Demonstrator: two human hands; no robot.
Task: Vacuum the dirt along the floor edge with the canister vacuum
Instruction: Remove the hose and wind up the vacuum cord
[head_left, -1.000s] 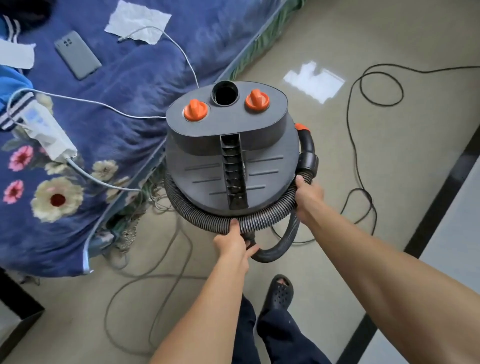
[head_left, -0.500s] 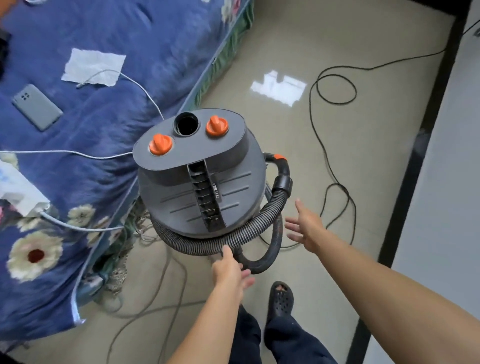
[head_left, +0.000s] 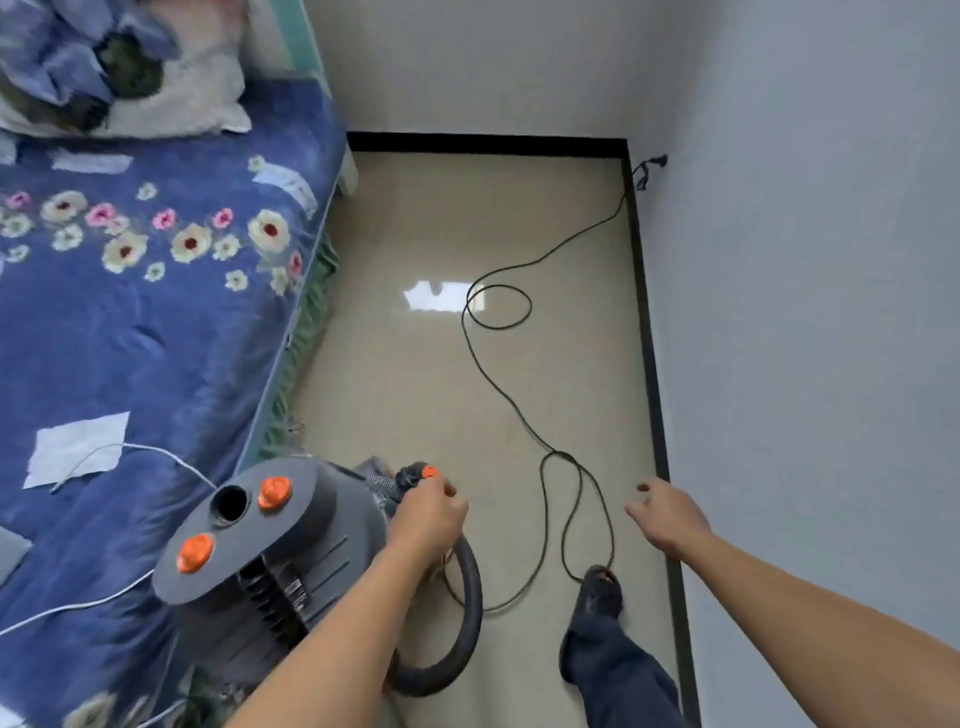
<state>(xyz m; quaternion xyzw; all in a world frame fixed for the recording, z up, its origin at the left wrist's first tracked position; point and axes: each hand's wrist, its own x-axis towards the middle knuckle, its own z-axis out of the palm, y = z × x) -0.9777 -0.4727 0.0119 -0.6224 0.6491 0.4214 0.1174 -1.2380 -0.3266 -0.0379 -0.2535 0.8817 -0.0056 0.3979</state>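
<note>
The grey canister vacuum (head_left: 270, 551), with two orange knobs on its lid, stands on the floor beside the bed at the lower left. Its black ribbed hose (head_left: 465, 618) loops round the canister's right side. My left hand (head_left: 428, 514) grips the hose where it joins the canister, by the orange collar (head_left: 430, 472). My right hand (head_left: 667, 514) hovers to the right above the floor with loosely curled fingers and holds nothing. The black floor edge (head_left: 649, 332) runs along the right wall. No dirt is discernible at this distance.
The vacuum's black power cord (head_left: 498, 395) snakes in loops over the beige floor up to the right wall. A bed with a blue flowered cover (head_left: 145, 322) fills the left side. My foot in a dark sandal (head_left: 597, 592) stands on a cord loop.
The view has swung forward to show the room's far corner. My left hand has moved from the front hose loop to the hose collar. My right hand stays off the hose.
</note>
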